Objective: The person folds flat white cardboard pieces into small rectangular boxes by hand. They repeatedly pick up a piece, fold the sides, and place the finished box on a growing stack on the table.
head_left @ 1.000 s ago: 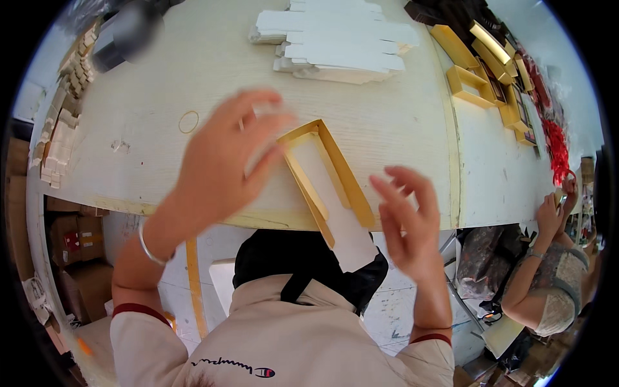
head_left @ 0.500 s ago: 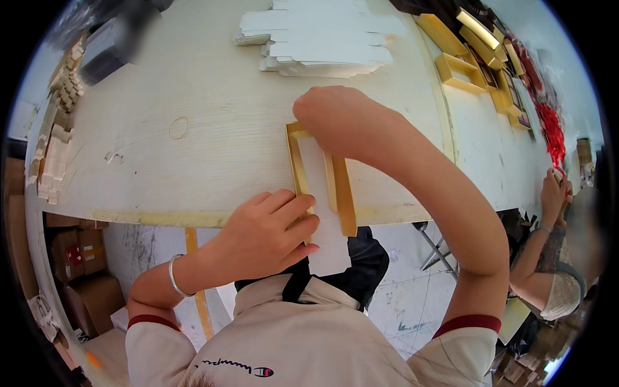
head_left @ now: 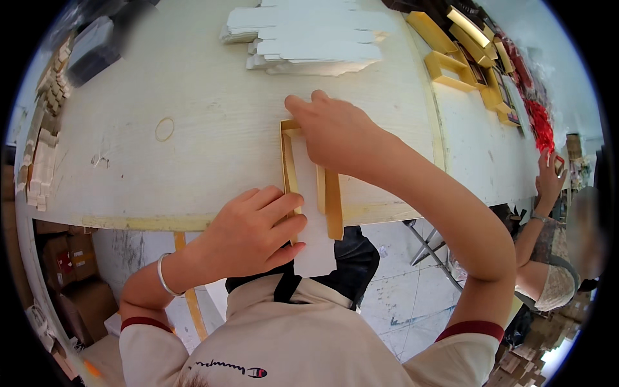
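On the near part of the table lies a long, partly folded cardboard box (head_left: pixel 333 206) with gold side walls, and its pale bottom runs out over the table edge toward me. The near end of its left wall is between the fingers of my left hand (head_left: pixel 258 222), which wears a bracelet at the wrist. My right hand (head_left: pixel 335 132) reaches over the far end, bent fingers at the far wall. That hand covers the far right corner and part of the right wall, so its exact grip is partly hidden.
A stack of flat white cardboard blanks (head_left: pixel 313 39) lies beyond the box. Gold boxes (head_left: pixel 451 69) are gathered at far right, near red strands (head_left: pixel 539 126). White folded pieces (head_left: pixel 42 164) line the left edge. At right, a co-worker's hand (head_left: pixel 548 177) is raised beside the table.
The whole view has shifted slightly. My right hand's fingers have spread a little at the far end; my left hand keeps its hold. The co-worker's hand has moved up.
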`<state>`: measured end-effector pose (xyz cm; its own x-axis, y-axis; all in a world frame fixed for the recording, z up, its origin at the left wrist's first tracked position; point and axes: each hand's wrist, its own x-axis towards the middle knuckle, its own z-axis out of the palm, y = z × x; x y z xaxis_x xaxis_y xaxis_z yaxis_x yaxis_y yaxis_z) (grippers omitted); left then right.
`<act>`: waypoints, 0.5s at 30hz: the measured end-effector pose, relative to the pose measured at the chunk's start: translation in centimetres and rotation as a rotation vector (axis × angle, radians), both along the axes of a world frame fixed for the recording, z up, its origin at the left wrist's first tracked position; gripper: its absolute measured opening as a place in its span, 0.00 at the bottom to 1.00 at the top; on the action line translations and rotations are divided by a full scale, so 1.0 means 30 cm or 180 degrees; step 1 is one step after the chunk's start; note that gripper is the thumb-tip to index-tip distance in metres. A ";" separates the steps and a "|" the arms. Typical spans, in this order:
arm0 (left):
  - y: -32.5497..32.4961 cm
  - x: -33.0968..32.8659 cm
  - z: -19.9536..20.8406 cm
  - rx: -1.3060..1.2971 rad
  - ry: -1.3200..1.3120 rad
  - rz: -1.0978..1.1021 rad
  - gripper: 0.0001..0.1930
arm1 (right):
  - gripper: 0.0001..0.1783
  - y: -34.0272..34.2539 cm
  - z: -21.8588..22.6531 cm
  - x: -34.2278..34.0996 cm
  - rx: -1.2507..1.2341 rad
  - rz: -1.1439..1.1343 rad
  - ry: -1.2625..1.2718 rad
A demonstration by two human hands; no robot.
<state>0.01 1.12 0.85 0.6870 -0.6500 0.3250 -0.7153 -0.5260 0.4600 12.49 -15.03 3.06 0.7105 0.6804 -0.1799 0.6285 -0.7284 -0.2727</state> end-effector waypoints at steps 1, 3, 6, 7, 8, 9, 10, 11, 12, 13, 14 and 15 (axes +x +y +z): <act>-0.003 0.003 0.001 -0.0010 -0.0007 -0.0010 0.15 | 0.10 -0.006 -0.006 -0.001 0.0171 -0.0055 0.0014; -0.008 0.007 0.003 -0.0028 -0.0021 -0.0028 0.15 | 0.10 -0.011 -0.023 -0.012 0.0517 -0.0161 0.0039; -0.013 0.014 0.004 0.0003 0.0012 -0.0078 0.15 | 0.11 -0.009 -0.058 -0.022 0.0553 0.0034 -0.0365; -0.012 0.010 0.005 0.0023 0.0017 -0.0052 0.14 | 0.14 0.000 -0.051 -0.021 0.0437 -0.0001 -0.0259; -0.012 0.007 0.005 0.0042 0.0023 -0.0025 0.13 | 0.17 0.008 -0.041 -0.020 0.0321 -0.0038 -0.0152; -0.015 0.008 0.006 0.0060 0.0029 0.0002 0.13 | 0.20 0.007 -0.032 -0.019 0.0204 -0.0077 -0.0044; -0.016 0.006 0.006 0.0043 0.0012 0.0014 0.13 | 0.24 0.004 -0.029 -0.027 0.0347 -0.0204 -0.0025; -0.018 0.006 0.004 0.0025 -0.0004 0.0027 0.13 | 0.28 -0.009 -0.025 -0.039 0.0488 -0.0332 -0.0004; -0.021 0.008 0.003 0.0006 -0.0020 0.0041 0.13 | 0.32 -0.024 -0.021 -0.053 0.0627 -0.0459 0.0018; -0.017 0.008 0.002 -0.0010 -0.0022 0.0041 0.13 | 0.35 -0.037 -0.010 -0.080 0.0791 -0.0458 0.0058; -0.014 0.009 0.001 -0.0040 -0.0030 0.0052 0.14 | 0.39 -0.055 0.011 -0.117 0.0941 -0.0446 0.0093; -0.012 0.011 0.001 -0.0071 -0.0039 0.0064 0.15 | 0.42 -0.068 0.022 -0.150 0.1090 -0.0433 0.0131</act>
